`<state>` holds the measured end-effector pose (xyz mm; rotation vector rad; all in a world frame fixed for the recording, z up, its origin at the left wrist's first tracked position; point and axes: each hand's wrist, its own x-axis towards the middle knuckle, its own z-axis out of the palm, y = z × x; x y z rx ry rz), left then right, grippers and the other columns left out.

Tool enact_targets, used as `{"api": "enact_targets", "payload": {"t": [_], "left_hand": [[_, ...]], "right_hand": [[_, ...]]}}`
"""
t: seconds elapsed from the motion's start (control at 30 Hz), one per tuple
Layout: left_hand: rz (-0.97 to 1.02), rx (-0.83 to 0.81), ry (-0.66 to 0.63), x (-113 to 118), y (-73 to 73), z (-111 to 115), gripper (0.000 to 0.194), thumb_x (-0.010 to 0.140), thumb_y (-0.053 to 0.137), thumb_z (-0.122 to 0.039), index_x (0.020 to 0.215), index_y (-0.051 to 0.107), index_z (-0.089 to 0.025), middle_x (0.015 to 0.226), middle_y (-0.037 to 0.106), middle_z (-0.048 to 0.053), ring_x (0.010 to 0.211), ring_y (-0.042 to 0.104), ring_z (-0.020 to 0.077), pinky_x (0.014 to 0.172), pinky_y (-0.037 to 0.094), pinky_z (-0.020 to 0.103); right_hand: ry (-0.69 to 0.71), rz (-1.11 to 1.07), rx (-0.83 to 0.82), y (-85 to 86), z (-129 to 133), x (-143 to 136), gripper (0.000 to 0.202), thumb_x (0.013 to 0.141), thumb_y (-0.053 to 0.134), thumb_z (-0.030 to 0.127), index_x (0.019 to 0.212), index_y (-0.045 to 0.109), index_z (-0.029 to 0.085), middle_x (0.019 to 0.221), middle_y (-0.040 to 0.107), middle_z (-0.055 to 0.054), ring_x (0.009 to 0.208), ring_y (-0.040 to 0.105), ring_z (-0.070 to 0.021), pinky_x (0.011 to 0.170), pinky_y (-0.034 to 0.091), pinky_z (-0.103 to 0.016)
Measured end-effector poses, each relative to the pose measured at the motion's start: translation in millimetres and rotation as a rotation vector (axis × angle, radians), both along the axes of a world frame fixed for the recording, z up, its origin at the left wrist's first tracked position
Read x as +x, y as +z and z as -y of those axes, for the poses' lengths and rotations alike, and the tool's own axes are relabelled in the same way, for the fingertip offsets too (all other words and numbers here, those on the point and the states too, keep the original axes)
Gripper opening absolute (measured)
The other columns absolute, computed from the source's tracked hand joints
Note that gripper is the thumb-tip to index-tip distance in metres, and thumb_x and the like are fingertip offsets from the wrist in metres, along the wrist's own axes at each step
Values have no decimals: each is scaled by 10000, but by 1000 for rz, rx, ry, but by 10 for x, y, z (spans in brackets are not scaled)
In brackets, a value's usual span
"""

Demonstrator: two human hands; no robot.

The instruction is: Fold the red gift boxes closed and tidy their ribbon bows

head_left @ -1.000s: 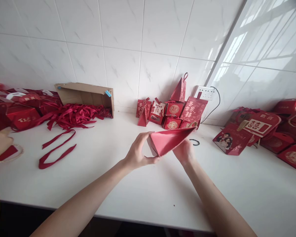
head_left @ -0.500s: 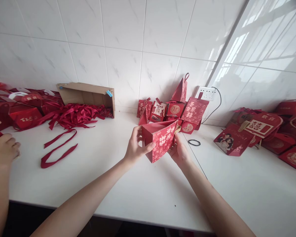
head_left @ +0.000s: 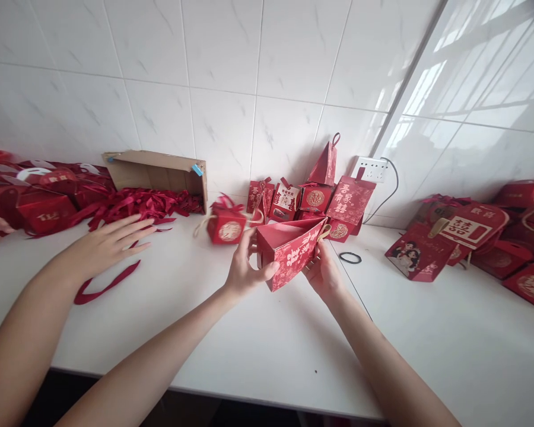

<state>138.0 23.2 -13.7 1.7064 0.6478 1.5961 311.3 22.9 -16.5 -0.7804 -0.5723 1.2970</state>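
White tiled walls back the white surface (head_left: 258, 350); near its middle, left hand (head_left: 244, 270) and right hand (head_left: 323, 273) clasp an open red patterned paper box (head_left: 289, 252) from either side, keeping its walls squared.

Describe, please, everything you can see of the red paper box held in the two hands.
The red paper box looks like thin glossy card, with pale characters and a floral print on its front face. Its top is open, showing a plain red inside, and a tan handle shows at its right end. It is held tilted above the white table, left hand gripping one end, right hand the other.
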Motion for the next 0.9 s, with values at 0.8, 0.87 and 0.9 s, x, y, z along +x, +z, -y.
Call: {"api": "enact_targets", "payload": {"t": [0.8, 0.87, 0.9], "left_hand": [[-726, 72, 69, 143, -368, -24, 187, 739, 518, -144, 908, 591, -176, 1054, 564, 96, 1078, 505, 259, 946, 400, 455], [-792, 130, 42, 149, -385, 6, 180, 721, 540, -141, 882, 614, -171, 1061, 569, 107, 1080, 500, 283, 928, 401, 477], [-828, 155, 33, 152, -396, 17, 182, 724, 544, -148, 889, 620, -169, 1066, 570, 110, 1083, 498, 285, 926, 400, 478]], "right_hand": [[-331, 1413, -144, -325, -181, 151, 379, 732, 496, 533, 911, 453, 201, 918, 586, -146, 922, 569, -338, 751, 430, -445], [-359, 1437, -166, -357, -269, 115, 380, 720, 508, 523, 894, 457, 189, 929, 578, -178, 992, 543, -390, 786, 403, -492], [-376, 1443, -171, -360, -321, 101, 386, 718, 512, 514, 903, 459, 179, 960, 570, -199, 1030, 524, -410, 807, 387, -510]]}}
